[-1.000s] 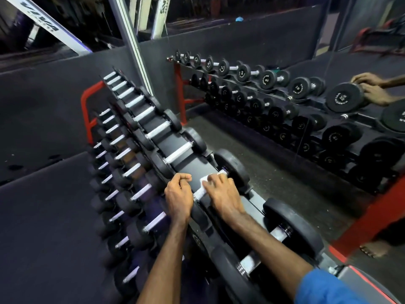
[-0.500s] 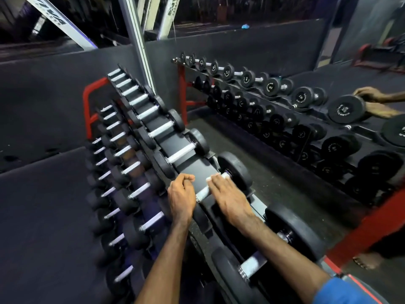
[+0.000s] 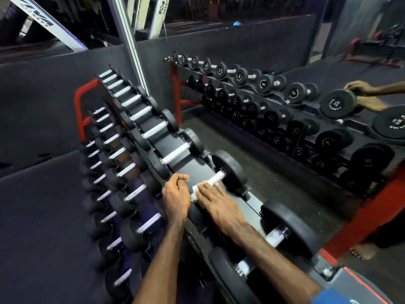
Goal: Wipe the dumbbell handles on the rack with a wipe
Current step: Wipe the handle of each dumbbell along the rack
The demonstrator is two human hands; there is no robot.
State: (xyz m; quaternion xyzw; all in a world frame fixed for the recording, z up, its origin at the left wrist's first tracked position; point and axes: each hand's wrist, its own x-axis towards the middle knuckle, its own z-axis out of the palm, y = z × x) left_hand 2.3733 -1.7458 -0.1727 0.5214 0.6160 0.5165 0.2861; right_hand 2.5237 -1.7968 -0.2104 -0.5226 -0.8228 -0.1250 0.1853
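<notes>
1. The rack (image 3: 197,166) is a sloped, matte black metal frame with red tubular end supports; it carries rows of dumbbells with round black rubber heads and smooth, bright metal handles.
2. The dumbbell handle (image 3: 215,179) being worked on lies on the top tier, between a small near head and a large round far head (image 3: 230,170).
3. The right hand (image 3: 221,208) lies over this handle with its fingers (image 3: 207,188) straight and close together, pressing down a white wipe (image 3: 196,188) that shows just under the fingertips, wrapped against the bar.
4. The left hand (image 3: 176,197) sits just beside it at the near head, its fingers curled into a loose fist; whether they hold anything cannot be told.
5. A mirror (image 3: 285,95) behind repeats the dumbbells and both hands; white lettering on the reflected heads is too small to read.
6. A slanted white beam (image 3: 41,21) at upper left bears dark letters, partly cut off and unreadable.
</notes>
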